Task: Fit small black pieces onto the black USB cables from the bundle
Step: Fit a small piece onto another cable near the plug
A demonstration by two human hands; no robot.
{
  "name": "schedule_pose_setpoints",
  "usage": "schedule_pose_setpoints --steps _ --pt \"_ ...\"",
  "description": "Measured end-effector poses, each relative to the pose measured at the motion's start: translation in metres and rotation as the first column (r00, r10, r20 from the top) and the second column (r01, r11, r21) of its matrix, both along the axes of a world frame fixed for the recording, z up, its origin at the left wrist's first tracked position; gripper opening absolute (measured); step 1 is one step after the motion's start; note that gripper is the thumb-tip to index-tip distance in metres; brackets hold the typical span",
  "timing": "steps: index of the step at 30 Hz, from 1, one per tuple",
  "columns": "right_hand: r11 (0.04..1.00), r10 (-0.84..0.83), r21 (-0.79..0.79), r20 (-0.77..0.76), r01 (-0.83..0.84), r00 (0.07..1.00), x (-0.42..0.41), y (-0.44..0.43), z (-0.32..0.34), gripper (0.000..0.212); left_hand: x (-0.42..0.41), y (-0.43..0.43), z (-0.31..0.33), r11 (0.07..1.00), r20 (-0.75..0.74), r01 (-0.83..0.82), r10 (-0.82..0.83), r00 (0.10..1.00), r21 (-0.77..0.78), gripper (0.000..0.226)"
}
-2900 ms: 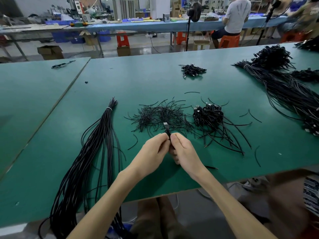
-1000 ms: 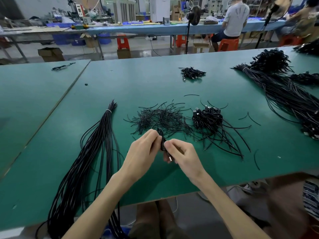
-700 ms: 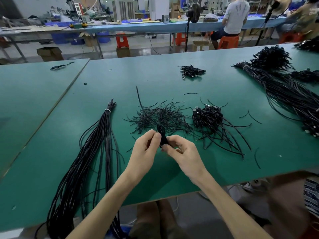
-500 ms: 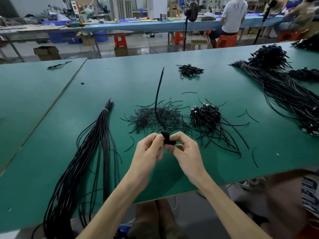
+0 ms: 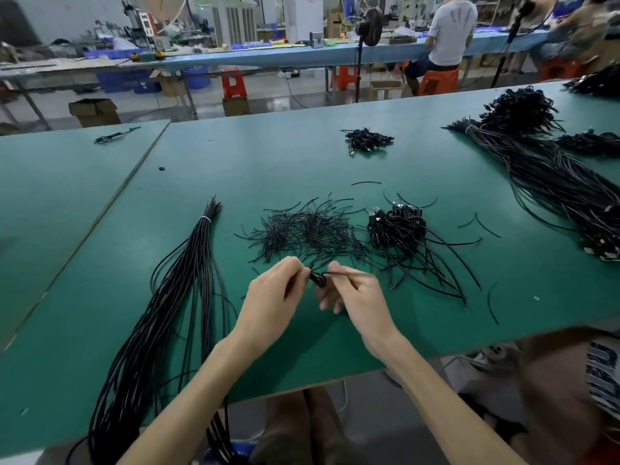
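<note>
The left hand (image 5: 278, 292) pinches 1 small coiled black USB cable (image 5: 317, 279), and the right hand (image 5: 357, 297) just beside it grips a thin black wire tie (image 5: 364, 274): mid-fitting, with a snug wrap probably next.

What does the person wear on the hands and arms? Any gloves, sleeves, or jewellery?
Nothing shows: the left hand and right hand have no gloves, no rings are visible, and both forearms are uncovered to the frame edge, with no sleeve, watch or band.
</note>
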State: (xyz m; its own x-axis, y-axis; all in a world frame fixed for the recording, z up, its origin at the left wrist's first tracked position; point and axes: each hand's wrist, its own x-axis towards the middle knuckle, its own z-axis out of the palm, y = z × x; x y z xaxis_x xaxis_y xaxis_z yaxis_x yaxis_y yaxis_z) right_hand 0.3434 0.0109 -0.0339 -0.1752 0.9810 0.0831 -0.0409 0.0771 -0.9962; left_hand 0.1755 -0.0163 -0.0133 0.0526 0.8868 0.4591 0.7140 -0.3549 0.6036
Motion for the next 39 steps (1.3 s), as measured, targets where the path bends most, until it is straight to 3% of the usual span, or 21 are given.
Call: schedule_pose_setpoints --steps 3,6,8,10,12,15,17,21,23,25,27,30,31,33,34,36,39 --pt "0.995 0.075 -0.063 -0.096 -0.082 0.992 0.0 0.0 0.005 0.055 -0.006 0.003 0.002 0.99 -0.199 0.029 -0.001 0.98 0.135 0.028" --pt "0.991 0.134 -0.013 -0.008 -0.134 0.991 0.001 0.001 0.006 0.053 -0.006 0.005 0.001 0.986 -0.229 0.031 0.008 0.973 0.165 0.029" --pt "0.987 0.16 0.028 0.05 -0.161 0.986 0.003 0.001 0.003 0.038 -0.004 0.003 -0.002 0.991 -0.139 0.012 0.007 0.99 0.132 0.029" --pt "0.984 0.171 0.049 0.047 -0.174 0.984 0.005 0.002 0.002 0.019 0.004 -0.001 -0.004 0.999 0.053 0.001 -0.003 0.999 0.053 0.031" --pt "0.985 0.154 0.071 0.034 -0.156 0.987 0.006 0.002 0.001 0.013 0.014 -0.003 -0.004 0.998 0.284 0.024 -0.008 0.959 -0.051 0.035" --pt "0.989 0.114 0.092 0.017 -0.115 0.993 0.007 -0.001 0.002 0.009 0.027 -0.006 0.0 0.974 0.644 0.128 0.021 0.765 -0.184 0.041" --pt "0.991 0.086 0.102 0.003 -0.086 0.996 0.006 -0.002 0.003 0.009 0.032 -0.009 0.001 0.942 0.789 0.208 0.085 0.608 -0.262 0.039" --pt "0.987 0.062 0.148 0.012 -0.063 0.998 0.005 -0.002 0.004 0.012 0.03 -0.007 0.007 0.793 0.894 0.416 0.363 0.264 -0.445 0.037" --pt "0.984 0.064 0.167 0.035 -0.069 0.997 0.004 -0.003 0.004 0.012 0.024 -0.005 0.011 0.725 0.88 0.503 0.433 0.197 -0.47 0.037" --pt "0.982 0.051 0.177 0.049 -0.059 0.997 0.004 -0.003 0.004 0.014 0.02 -0.003 0.015 0.681 0.864 0.54 0.456 0.215 -0.494 0.038" --pt "0.982 0.038 0.184 0.052 -0.047 0.998 0.002 -0.002 0.004 0.015 0.017 -0.003 0.018 0.674 0.848 0.515 0.436 0.301 -0.53 0.037" --pt "0.984 0.036 0.175 0.05 -0.044 0.998 0.001 -0.003 0.005 0.011 0.014 -0.004 0.025 0.808 0.737 0.299 0.229 0.636 -0.509 0.038" --pt "0.987 0.038 0.157 0.036 -0.044 0.999 0.001 -0.003 0.006 0.009 0.014 -0.005 0.027 0.87 0.669 0.235 0.137 0.73 -0.434 0.039" --pt "0.994 0.03 0.103 -0.011 -0.029 0.999 0.002 -0.004 0.007 0.021 0.014 -0.006 0.034 0.959 0.547 0.168 -0.015 0.837 -0.229 0.039" --pt "0.997 0.03 0.066 -0.041 -0.027 0.999 0.003 -0.005 0.007 0.032 0.013 -0.006 0.038 0.985 0.437 0.126 -0.063 0.897 -0.117 0.038" --pt "0.997 0.072 0.001 -0.098 -0.073 0.993 0.004 -0.006 0.009 0.056 0.011 -0.007 0.044 0.992 0.079 0.023 -0.033 0.996 0.124 0.034" --pt "0.988 0.132 -0.064 -0.139 -0.142 0.981 0.003 -0.007 0.013 0.075 0.009 -0.007 0.047 0.915 -0.369 0.078 0.082 0.926 0.397 0.031"
